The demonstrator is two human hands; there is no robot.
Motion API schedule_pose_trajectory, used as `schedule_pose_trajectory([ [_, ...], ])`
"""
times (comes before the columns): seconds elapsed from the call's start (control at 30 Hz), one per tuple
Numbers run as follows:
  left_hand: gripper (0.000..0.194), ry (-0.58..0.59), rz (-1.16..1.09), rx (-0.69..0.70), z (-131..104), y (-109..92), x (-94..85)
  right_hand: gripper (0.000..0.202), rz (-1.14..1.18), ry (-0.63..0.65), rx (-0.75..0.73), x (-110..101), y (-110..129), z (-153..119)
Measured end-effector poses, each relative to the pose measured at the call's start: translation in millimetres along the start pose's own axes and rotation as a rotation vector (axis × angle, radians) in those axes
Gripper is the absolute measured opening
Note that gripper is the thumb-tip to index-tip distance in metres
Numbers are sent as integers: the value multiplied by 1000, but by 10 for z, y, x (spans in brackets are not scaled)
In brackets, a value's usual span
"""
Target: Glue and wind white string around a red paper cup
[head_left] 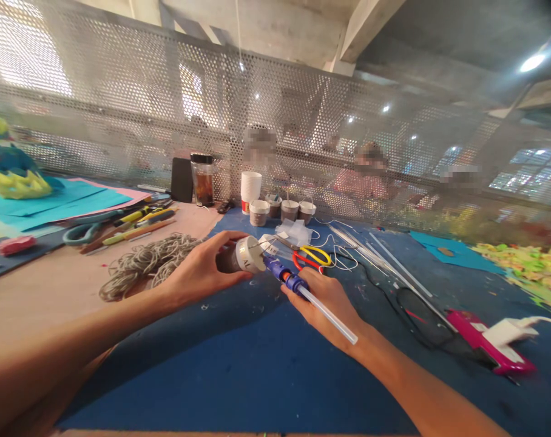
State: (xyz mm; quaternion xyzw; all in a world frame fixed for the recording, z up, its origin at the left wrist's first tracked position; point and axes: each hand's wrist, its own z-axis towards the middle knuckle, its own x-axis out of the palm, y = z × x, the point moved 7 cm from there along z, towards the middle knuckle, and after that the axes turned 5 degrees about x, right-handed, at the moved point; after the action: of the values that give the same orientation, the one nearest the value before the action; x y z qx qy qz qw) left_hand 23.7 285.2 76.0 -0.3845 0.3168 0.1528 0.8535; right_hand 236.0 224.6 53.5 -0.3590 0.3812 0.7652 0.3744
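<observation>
Right of centre in the frame, the right hand (pixel 337 297) had its fingers closed around a blue glue gun (pixel 275 267), a clear stick (pixel 334 318) projecting rearward. At centre, the left hand (pixel 209 264) gripped a tilted paper cup (pixel 247 255) near the nozzle; contact could not be determined. Beyond, scissors (pixel 321 254) lay on the counter (pixel 212 370); farther back stood a cup stack (pixel 251 183).
</observation>
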Motion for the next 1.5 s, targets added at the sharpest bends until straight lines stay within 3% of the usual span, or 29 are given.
schedule_pose_trajectory([
  [0.77,59,17,-68,1,3,3,37,16,64,-33,36,-47,9,22],
  [1.07,63,43,-120,-87,0,77,54,23,67,-79,19,-80,24,31],
  [1.5,62,120,-459,-227,4,156,138,18,124,-126,-10,-114,28,17],
])
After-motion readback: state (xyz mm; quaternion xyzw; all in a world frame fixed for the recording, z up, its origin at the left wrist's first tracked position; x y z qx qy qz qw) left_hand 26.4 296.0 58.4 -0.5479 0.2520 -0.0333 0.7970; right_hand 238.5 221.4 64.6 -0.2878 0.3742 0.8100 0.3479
